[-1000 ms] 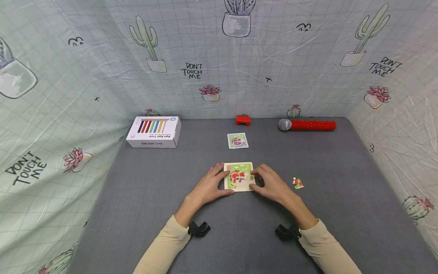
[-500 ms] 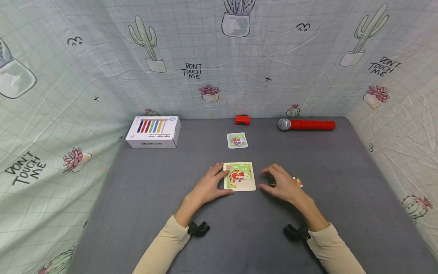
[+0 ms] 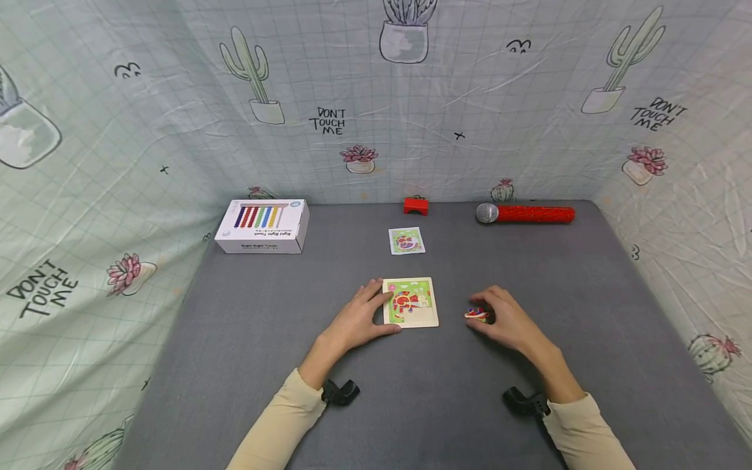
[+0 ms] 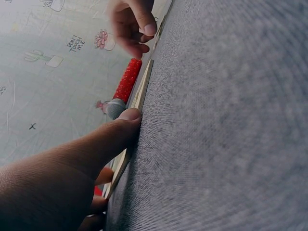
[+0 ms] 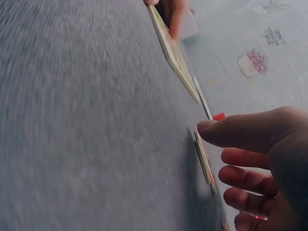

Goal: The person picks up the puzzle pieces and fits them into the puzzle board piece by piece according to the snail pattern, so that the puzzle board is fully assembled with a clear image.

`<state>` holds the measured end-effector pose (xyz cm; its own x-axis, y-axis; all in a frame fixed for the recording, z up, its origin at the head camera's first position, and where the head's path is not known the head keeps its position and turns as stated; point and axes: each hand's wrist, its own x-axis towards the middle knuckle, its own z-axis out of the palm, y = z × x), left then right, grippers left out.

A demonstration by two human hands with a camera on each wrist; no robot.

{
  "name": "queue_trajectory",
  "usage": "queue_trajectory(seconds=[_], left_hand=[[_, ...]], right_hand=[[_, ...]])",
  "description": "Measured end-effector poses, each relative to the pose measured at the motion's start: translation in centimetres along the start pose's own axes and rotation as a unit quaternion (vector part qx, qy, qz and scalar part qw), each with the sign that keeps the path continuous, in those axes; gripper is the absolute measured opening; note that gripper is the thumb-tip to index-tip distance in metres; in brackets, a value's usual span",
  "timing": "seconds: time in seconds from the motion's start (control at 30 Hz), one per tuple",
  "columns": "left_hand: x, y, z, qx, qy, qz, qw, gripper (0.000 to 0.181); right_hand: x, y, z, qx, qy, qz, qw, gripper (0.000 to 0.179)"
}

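Observation:
A square jigsaw puzzle board (image 3: 420,318) lies on the grey table, part of its green and red picture filled in and its lower right bare. My left hand (image 3: 355,318) holds the board's left side, thumb at the near edge and fingers at the far corner. The left wrist view shows that thumb (image 4: 129,115) against the board's edge. To the right of the board, my right hand (image 3: 508,318) is bent loosely over a colourful puzzle piece (image 3: 477,314), thumb and fingers apart on either side. In the right wrist view its thumb (image 5: 236,129) overlaps the piece's end.
Beyond the board lies a small picture card (image 3: 407,241), with a red block (image 3: 416,206) behind it. At the back left stands a white box (image 3: 262,227). A red microphone (image 3: 529,214) lies at the back right, in front of the printed cloth (image 3: 282,163).
My right hand has left the board's right edge and moved right, over the loose pieces. One piece now shows between its thumb and fingers; another is hidden. The left hand stays put.

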<state>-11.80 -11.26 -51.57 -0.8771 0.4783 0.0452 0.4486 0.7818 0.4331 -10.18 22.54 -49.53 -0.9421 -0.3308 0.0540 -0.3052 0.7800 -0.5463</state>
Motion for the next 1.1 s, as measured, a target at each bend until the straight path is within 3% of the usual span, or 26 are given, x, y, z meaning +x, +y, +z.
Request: queue_trajectory(seconds=[0.43, 0.77, 1.1], left_hand=[[-0.1, 0.0, -0.1, -0.002, -0.006, -0.002, 1.0000, 0.081], [-0.1, 0.0, 0.0, 0.001, -0.005, -0.005, 1.0000, 0.081], [-0.1, 0.0, 0.0, 0.001, -0.006, -0.004, 1.0000, 0.081]], right_hand=[[-0.5, 1.5, -0.8, -0.018, 0.010, -0.015, 0.9997, 0.027], [0.0, 1.5, -0.9, -0.006, 0.014, -0.003, 0.9999, 0.020], [0.8, 1.0, -1.2, 0.000, 0.017, -0.022, 0.9996, 0.010]])
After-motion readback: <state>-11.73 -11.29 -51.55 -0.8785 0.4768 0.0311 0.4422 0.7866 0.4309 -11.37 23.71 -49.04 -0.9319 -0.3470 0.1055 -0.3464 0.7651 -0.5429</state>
